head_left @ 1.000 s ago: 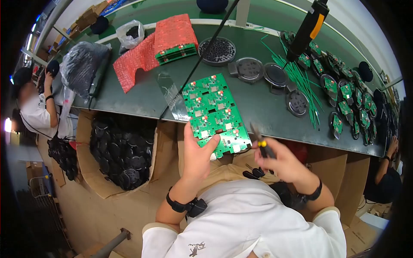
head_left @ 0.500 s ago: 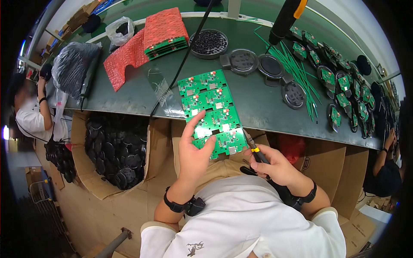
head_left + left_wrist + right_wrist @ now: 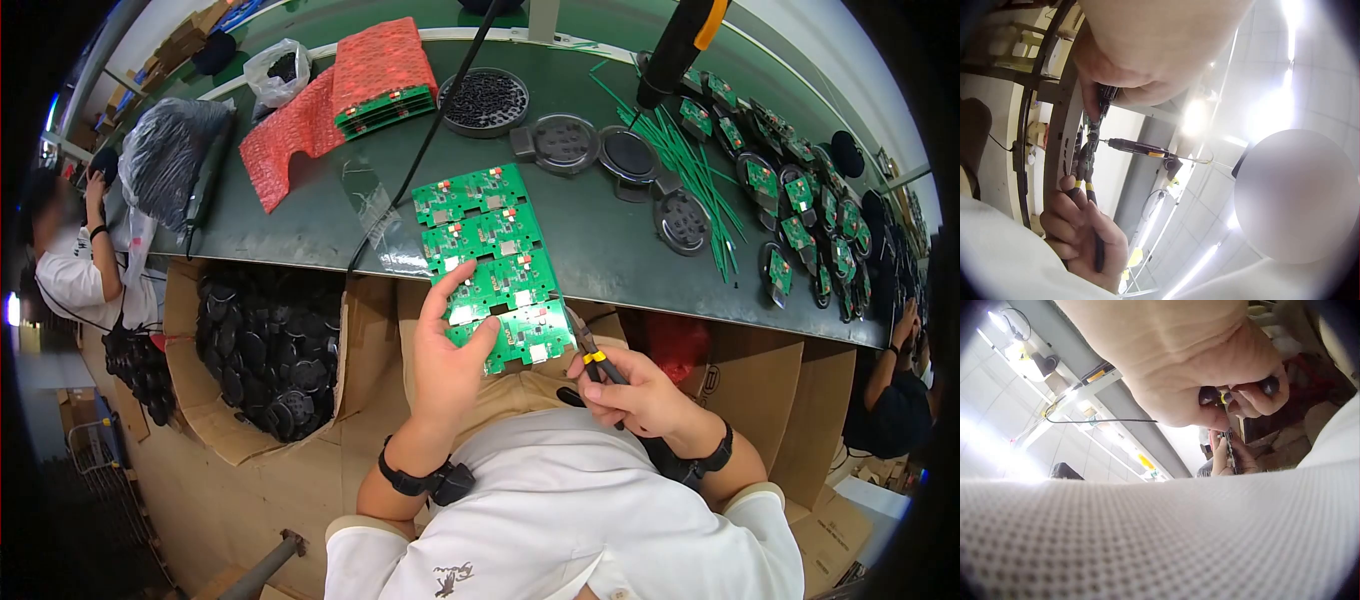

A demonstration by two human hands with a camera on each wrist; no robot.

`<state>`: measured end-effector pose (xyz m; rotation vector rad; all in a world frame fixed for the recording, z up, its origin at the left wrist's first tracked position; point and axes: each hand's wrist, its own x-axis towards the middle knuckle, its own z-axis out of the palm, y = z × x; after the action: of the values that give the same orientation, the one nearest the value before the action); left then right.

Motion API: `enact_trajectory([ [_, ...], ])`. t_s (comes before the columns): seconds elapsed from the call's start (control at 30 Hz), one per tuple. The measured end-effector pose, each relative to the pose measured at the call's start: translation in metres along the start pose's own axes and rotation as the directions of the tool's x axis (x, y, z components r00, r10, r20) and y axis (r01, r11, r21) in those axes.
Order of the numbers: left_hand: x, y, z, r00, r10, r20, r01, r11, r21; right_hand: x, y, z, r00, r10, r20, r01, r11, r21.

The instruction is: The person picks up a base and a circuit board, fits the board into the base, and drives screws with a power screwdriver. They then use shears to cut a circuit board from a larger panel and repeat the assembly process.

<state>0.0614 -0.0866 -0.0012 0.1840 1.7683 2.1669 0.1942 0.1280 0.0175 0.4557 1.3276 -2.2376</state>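
Observation:
A green panel of joined circuit boards is held in front of the body, over the table's front edge. My left hand grips its lower left side, with the thumb lying on the face of the panel. In my right hand are pliers with black and yellow handles. Their tip is right at the panel's lower right edge, overlapping it in the head view. From the left wrist view, the right fingers curl round the handles below the panel, seen edge-on. Handle ends show against the palm in the right wrist view.
A powered screwdriver hangs over the table. Behind the panel are red bubble wrap with more boards, a dish of small black parts, round black housings and green strips. A cardboard box of black parts stands lower left.
The pliers have come from the right, apart from the panel, to its lower right edge. The left index finger has moved over the panel's face. The head view has shifted a little.

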Motion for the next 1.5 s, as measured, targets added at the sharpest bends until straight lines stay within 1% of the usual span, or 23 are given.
enact_trajectory([
  [0.03, -0.001, 0.001, 0.000, 0.997, -0.070, 0.009, 0.071, 0.989, -0.127, 0.000, 0.004, -0.002, 0.995, 0.007, 0.101, -0.029, 0.976, 0.215],
  [0.07, -0.002, 0.000, 0.001, 0.997, -0.071, 0.009, 0.071, 0.989, -0.127, 0.000, 0.007, -0.002, 0.995, 0.007, 0.101, -0.029, 0.976, 0.216],
  [0.13, -0.004, -0.002, 0.003, 0.995, -0.095, -0.003, 0.092, 0.966, -0.242, 0.001, 0.011, -0.002, 0.973, -0.033, 0.228, -0.066, 0.909, 0.413],
  [0.17, -0.006, -0.001, 0.004, 0.995, -0.096, -0.003, 0.093, 0.966, -0.242, 0.001, 0.011, -0.001, 0.973, -0.032, 0.228, -0.066, 0.908, 0.413],
  [0.23, -0.008, 0.001, 0.006, 0.990, -0.137, 0.040, 0.143, 0.926, -0.349, 0.002, 0.011, 0.000, 0.957, -0.072, 0.282, -0.076, 0.873, 0.483],
  [0.37, -0.004, -0.003, 0.003, 0.995, -0.095, 0.025, 0.097, 0.923, -0.372, 0.006, 0.008, -0.002, 0.960, -0.073, 0.269, -0.042, 0.916, 0.400],
  [0.43, -0.004, -0.001, 0.000, 0.998, -0.066, -0.022, 0.060, 0.974, -0.217, 0.007, 0.002, -0.003, 0.994, -0.014, 0.112, -0.005, 0.986, 0.165],
  [0.47, -0.004, -0.002, 0.000, 0.998, -0.067, -0.021, 0.061, 0.974, -0.218, 0.006, 0.000, -0.003, 0.994, -0.014, 0.110, -0.005, 0.986, 0.165],
  [0.53, -0.004, -0.003, 0.000, 0.998, 0.000, -0.055, -0.004, 0.997, -0.075, 0.006, -0.003, -0.002, 0.999, -0.035, 0.038, 0.037, 0.998, -0.042],
  [0.73, -0.002, -0.007, -0.001, 0.998, 0.028, -0.049, -0.027, 0.999, 0.023, 0.002, -0.008, 0.000, 1.000, -0.013, -0.022, 0.008, 0.984, -0.179],
  [0.83, -0.001, -0.007, -0.002, 0.999, 0.019, -0.039, -0.018, 1.000, 0.024, 0.002, -0.004, -0.002, 0.999, 0.032, -0.016, -0.033, 0.998, -0.054],
  [0.87, -0.001, -0.005, -0.001, 0.999, 0.019, -0.038, -0.018, 1.000, 0.024, 0.002, -0.003, -0.003, 0.999, 0.031, -0.017, -0.032, 0.998, -0.054],
  [0.93, -0.001, -0.002, 0.000, 0.997, -0.074, 0.001, 0.073, 0.976, -0.203, 0.001, -0.001, -0.003, 0.982, 0.020, 0.186, -0.075, 0.953, 0.293],
  [0.97, -0.002, -0.002, 0.001, 0.997, -0.074, 0.002, 0.073, 0.976, -0.204, 0.000, 0.000, -0.002, 0.982, 0.021, 0.186, -0.076, 0.953, 0.293],
  [1.03, -0.003, -0.002, 0.002, 0.987, -0.150, 0.052, 0.158, 0.894, -0.420, 0.000, 0.001, 0.000, 0.942, -0.030, 0.333, -0.153, 0.846, 0.510],
  [1.07, -0.003, -0.003, 0.002, 0.987, -0.149, 0.051, 0.157, 0.894, -0.420, 0.001, 0.002, -0.001, 0.942, -0.030, 0.334, -0.154, 0.847, 0.509],
  [1.13, -0.003, -0.006, 0.002, 0.992, -0.113, 0.053, 0.124, 0.904, -0.408, 0.005, 0.006, -0.003, 0.966, -0.065, 0.249, -0.027, 0.937, 0.348],
  [1.17, -0.003, -0.006, 0.002, 0.992, -0.111, 0.053, 0.123, 0.905, -0.408, 0.005, 0.003, -0.004, 0.966, -0.066, 0.249, -0.025, 0.937, 0.348],
  [1.23, -0.005, -0.003, -0.001, 0.994, -0.094, 0.047, 0.105, 0.928, -0.357, 0.008, -0.005, -0.004, 0.995, -0.047, 0.083, 0.037, 0.992, 0.117],
  [1.27, -0.006, -0.003, -0.002, 0.994, -0.097, 0.050, 0.108, 0.928, -0.357, 0.010, -0.007, -0.008, 0.996, -0.040, 0.074, 0.037, 0.998, 0.042],
  [1.33, -0.009, -0.004, -0.004, 0.990, -0.130, 0.055, 0.138, 0.972, -0.190, 0.012, -0.013, -0.007, 0.998, -0.032, 0.052, 0.030, 0.999, 0.040],
  [1.47, -0.013, -0.003, -0.002, 0.993, -0.102, 0.064, 0.112, 0.976, -0.185, 0.013, -0.023, 0.001, 1.000, -0.011, 0.002, 0.011, 0.998, 0.063],
  [1.5, -0.014, -0.002, -0.002, 0.994, -0.094, 0.061, 0.101, 0.986, -0.132, 0.013, -0.025, 0.004, 1.000, -0.005, -0.030, 0.007, 0.998, 0.062],
])
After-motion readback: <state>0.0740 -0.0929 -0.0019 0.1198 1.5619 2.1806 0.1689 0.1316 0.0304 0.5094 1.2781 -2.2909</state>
